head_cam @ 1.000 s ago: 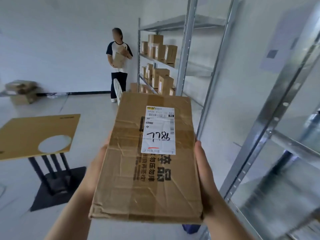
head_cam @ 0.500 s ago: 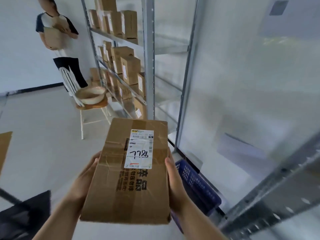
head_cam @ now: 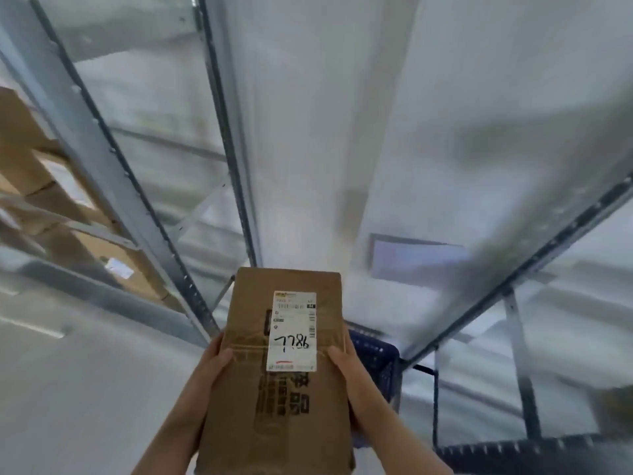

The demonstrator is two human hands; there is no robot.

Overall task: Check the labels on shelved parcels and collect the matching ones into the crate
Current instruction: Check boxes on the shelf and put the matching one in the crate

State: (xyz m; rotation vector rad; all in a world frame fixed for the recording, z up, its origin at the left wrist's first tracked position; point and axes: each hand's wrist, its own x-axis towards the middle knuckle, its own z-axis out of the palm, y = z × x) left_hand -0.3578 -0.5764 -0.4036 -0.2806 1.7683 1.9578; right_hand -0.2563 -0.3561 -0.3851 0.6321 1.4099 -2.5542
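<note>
I hold a flat brown cardboard parcel (head_cam: 253, 389) in front of me with both hands. Its white label (head_cam: 292, 332) faces up and carries the handwritten number 7786. My left hand (head_cam: 214, 363) grips the parcel's left edge, thumb on top. My right hand (head_cam: 346, 368) grips the right edge the same way. A blue plastic crate (head_cam: 375, 359) sits on the floor just beyond and to the right of the parcel, partly hidden behind it and my right hand.
Grey metal shelf uprights (head_cam: 113, 173) rise on the left, with several brown boxes (head_cam: 37, 176) on the shelves behind them. Another metal rack frame (head_cam: 513, 289) stands on the right. A white wall lies ahead. The picture is blurred by motion.
My view has swung right and down toward the wall and crate. The other person, chair and table have left the view. The parcel stays held in both hands, now with the crate closer.
</note>
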